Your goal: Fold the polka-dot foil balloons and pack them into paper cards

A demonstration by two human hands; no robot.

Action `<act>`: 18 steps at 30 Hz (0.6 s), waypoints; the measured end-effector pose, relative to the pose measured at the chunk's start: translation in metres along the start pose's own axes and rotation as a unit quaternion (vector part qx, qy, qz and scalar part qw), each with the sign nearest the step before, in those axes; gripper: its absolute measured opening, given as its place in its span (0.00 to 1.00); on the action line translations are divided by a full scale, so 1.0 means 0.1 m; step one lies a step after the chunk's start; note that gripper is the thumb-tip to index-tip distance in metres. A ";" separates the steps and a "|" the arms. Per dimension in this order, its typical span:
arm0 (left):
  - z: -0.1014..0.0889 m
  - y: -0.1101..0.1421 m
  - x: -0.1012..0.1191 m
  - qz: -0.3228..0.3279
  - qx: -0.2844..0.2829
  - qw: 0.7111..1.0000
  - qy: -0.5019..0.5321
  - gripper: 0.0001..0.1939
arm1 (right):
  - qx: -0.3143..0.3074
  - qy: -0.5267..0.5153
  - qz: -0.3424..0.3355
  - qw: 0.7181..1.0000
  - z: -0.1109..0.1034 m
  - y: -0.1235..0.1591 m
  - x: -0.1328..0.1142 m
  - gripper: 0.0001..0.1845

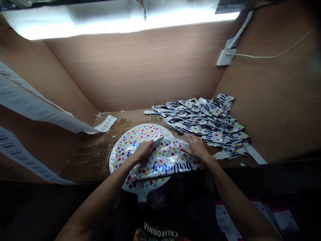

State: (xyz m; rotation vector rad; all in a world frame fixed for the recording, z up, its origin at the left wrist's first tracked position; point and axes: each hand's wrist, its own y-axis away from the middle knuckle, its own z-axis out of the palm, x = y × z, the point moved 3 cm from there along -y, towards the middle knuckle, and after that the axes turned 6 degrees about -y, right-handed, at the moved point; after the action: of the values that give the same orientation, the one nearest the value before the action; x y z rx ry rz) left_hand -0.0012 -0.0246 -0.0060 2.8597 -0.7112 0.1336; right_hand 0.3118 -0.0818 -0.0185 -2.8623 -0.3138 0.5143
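Note:
A flat round foil balloon [140,132], white with coloured dots, lies in front of me on the cardboard surface, its tail pointing toward my body. On top of it lies a partly folded foil balloon [165,160] with blue "birthday" lettering. My left hand [144,150] has its fingers curled on the left edge of the folded one. At its right end, my right hand [198,147] rests on the foil with thumb and fingers apart. Close beyond my right hand is a pile of folded foil balloons [203,120] in the same print.
Cardboard walls [137,70] enclose the surface at the back and sides. Barcode label strips [45,107] hang in from the left. A bright lamp [125,28] spans the top. A white socket [226,57] with a cable sits at the back right. Printed packets [286,221] lie low on the right.

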 end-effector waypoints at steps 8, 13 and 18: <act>-0.94 0.84 -0.07 0.250 0.322 0.910 -0.079 0.05 | -0.051 -0.210 -0.227 0.950 -0.72 -0.61 -0.42 0.12; -0.41 1.44 -0.11 0.330 0.321 0.882 -0.098 0.06 | 0.021 -0.080 -0.344 0.935 -0.40 0.30 -0.67 0.10; 0.45 1.46 -0.28 0.268 0.209 0.940 -0.025 0.10 | -0.034 -0.109 -0.287 0.951 0.36 0.78 -0.49 0.12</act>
State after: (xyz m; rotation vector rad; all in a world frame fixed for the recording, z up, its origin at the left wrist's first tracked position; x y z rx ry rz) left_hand -0.0927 -0.1482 -0.0299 2.9653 -1.6361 0.3218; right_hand 0.2670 -0.1621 -0.0548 -2.5860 -1.1719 0.6990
